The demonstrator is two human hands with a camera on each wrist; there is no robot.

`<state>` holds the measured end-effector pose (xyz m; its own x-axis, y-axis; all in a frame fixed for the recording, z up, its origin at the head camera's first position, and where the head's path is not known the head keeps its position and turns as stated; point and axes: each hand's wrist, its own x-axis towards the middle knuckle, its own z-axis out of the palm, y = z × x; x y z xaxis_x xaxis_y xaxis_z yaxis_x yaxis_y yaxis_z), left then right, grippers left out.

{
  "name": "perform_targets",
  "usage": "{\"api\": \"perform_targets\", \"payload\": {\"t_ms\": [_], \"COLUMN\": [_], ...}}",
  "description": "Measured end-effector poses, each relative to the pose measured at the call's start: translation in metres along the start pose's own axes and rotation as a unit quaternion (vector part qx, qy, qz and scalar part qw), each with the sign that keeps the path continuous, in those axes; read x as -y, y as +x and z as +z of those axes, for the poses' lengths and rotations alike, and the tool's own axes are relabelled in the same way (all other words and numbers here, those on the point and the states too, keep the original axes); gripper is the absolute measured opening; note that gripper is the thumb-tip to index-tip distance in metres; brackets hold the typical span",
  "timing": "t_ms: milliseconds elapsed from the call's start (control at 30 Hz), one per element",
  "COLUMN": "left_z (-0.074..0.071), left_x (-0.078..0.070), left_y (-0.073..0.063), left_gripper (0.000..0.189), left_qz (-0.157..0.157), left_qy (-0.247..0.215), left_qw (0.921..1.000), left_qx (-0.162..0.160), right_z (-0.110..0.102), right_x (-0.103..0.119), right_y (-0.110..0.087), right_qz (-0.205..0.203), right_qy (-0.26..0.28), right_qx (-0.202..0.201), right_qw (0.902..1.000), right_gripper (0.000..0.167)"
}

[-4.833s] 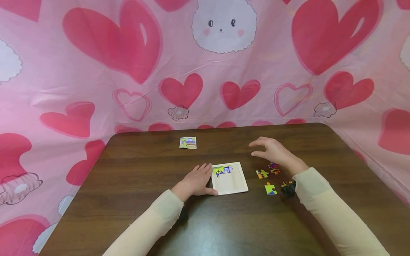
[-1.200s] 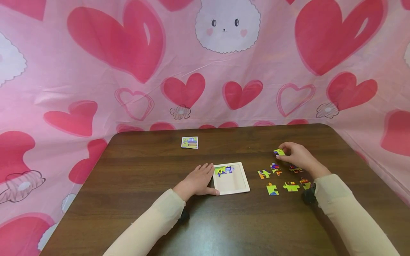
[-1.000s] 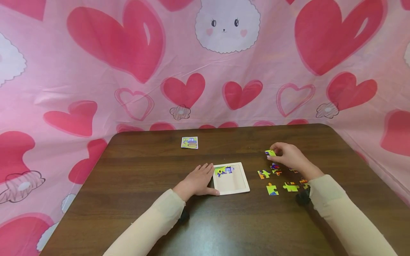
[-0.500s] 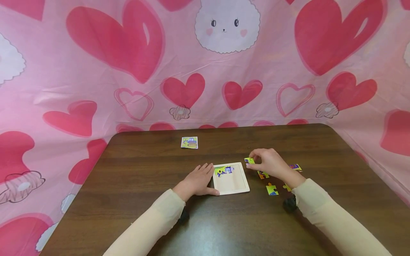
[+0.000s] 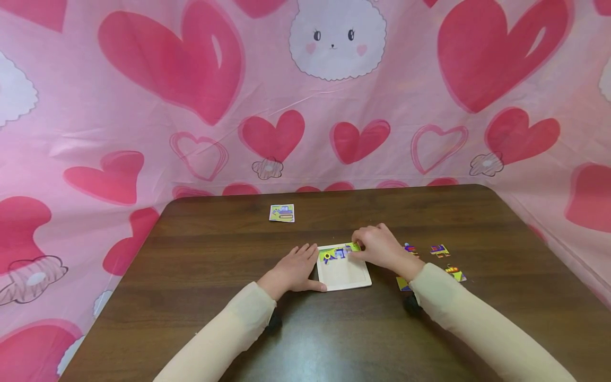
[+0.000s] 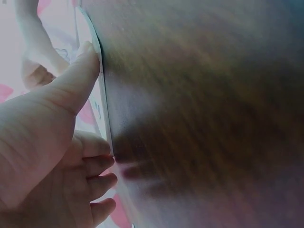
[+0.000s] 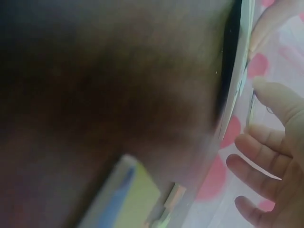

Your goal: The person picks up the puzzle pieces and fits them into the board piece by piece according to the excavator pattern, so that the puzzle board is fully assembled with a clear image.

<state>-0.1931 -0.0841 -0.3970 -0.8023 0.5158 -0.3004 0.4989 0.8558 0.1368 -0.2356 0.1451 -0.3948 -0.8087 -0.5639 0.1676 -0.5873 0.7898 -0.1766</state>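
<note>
A shallow white puzzle tray [image 5: 345,277] lies on the table, with puzzle pieces [image 5: 334,254] showing blue and green along its far side. My left hand [image 5: 293,269] rests at the tray's left edge, fingers extended and thumb on the near corner; the left wrist view shows the thumb on the rim. Over the far right corner, my right hand [image 5: 381,249] pinches a green puzzle piece [image 5: 354,246] between thumb and index finger. In the right wrist view that pinched piece [image 7: 251,111] appears edge-on above the tray, other fingers spread. Whether it touches the tray is unclear.
Right of the tray lie loose puzzle pieces, including a purple one [image 5: 439,250], a yellow-green one [image 5: 455,273] and one partly under the right forearm [image 5: 403,284]. A small picture card [image 5: 282,213] lies farther back on the brown table [image 5: 215,239].
My right hand has carried the green piece leftward from beyond the loose pieces to the tray's far right corner. The left hand stays at the tray's edge.
</note>
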Motion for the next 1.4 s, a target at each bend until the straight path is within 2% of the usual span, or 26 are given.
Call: {"api": "perform_targets", "payload": {"t_ms": [200,333,433,667,800,1200,1400], "left_z": [0.0,0.0,0.0,0.0,-0.001,-0.001,-0.002], "left_x": [-0.001,-0.001,-0.001,-0.001,-0.001,0.0,0.001], "left_y": [0.0,0.0,0.001,0.0,0.0,0.001,0.001], "left_gripper": [0.095,0.095,0.095,0.095,0.095,0.095,0.095], "left_qz": [0.0,0.002,0.004,0.001,0.002,-0.002,-0.004], "left_qy": [0.002,0.007,0.01,0.009,0.009,0.001,-0.004], "left_qw": [1.0,1.0,0.9999,1.0,1.0,1.0,0.9999], "left_qx": [0.002,0.001,0.0,0.002,0.002,0.008,0.013], "right_z": [0.001,0.001,-0.001,-0.008,-0.007,-0.006,-0.009], "right_x": [0.004,0.002,-0.002,-0.007,-0.008,-0.01,-0.011], "right_y": [0.004,0.004,0.001,-0.006,-0.007,-0.007,-0.005], "right_qz": [0.013,0.003,-0.019,-0.104,-0.132,-0.15,-0.164], "right_qy": [0.002,0.019,0.031,0.031,0.035,0.012,0.024], "right_qx": [0.017,0.026,0.033,0.044,0.057,0.085,0.093], "right_qw": [0.9998,0.9995,0.9988,0.9931,0.989,0.9849,0.9818], "right_gripper": [0.029,0.029,0.027,0.024,0.021,0.022,0.021]}}
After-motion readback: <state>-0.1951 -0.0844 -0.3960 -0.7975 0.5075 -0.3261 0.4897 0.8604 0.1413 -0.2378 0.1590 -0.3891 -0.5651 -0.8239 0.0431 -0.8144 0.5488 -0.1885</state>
